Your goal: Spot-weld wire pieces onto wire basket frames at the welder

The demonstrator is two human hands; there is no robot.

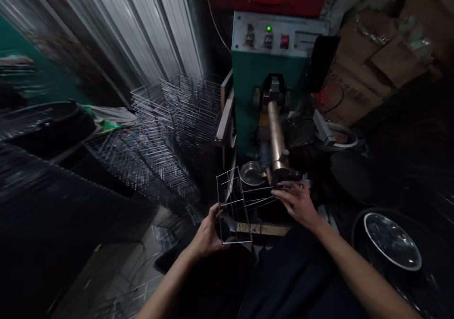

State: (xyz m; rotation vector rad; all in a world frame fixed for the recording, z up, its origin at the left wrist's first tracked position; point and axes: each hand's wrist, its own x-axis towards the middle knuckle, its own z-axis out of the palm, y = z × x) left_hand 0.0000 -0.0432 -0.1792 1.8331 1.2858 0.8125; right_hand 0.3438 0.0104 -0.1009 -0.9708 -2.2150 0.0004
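A small wire frame stands between my hands, its rectangular grid end towards the left and its long wires running right. My left hand is closed round the lower left side of the grid end. The fingers of my right hand pinch the far right end of the frame, just under the tip of a copper-coloured machine arm. That arm juts out from a green machine with a lit green lamp. Whether the wire touches the machine tip is hidden by my right fingers.
Stacked wire baskets fill the left side. A small metal dish lies beside the machine arm. Cardboard boxes stand at the back right. A round, shiny-rimmed container is at the lower right.
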